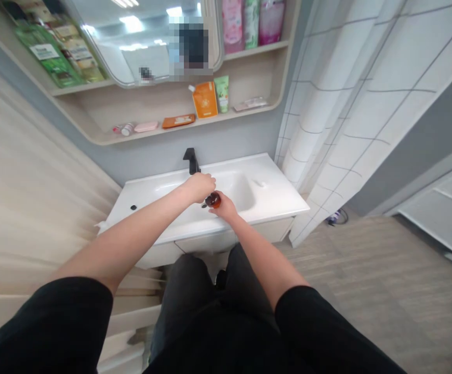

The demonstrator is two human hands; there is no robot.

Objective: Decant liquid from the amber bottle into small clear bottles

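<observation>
Over the white sink (245,195), my right hand (225,206) is wrapped around a small, round, amber-brown container (212,200), seen from above. It looks dark and glossy on top; I cannot tell whether it is a jar or a cup. My left hand (201,187) is beside the container's upper left edge, its fingers curled together. Whatever those fingers pinch, if anything, is hidden. Just behind the left hand rises a black faucet (191,161). Part of the drain (204,206) shows below the hands.
A wall shelf (105,111) with a mirror (151,41) carries an orange pouch (205,100), a green tube (222,93) and several bottles. A small black disc (133,207) lies at the counter's left. Curtains (327,104) hang on both sides.
</observation>
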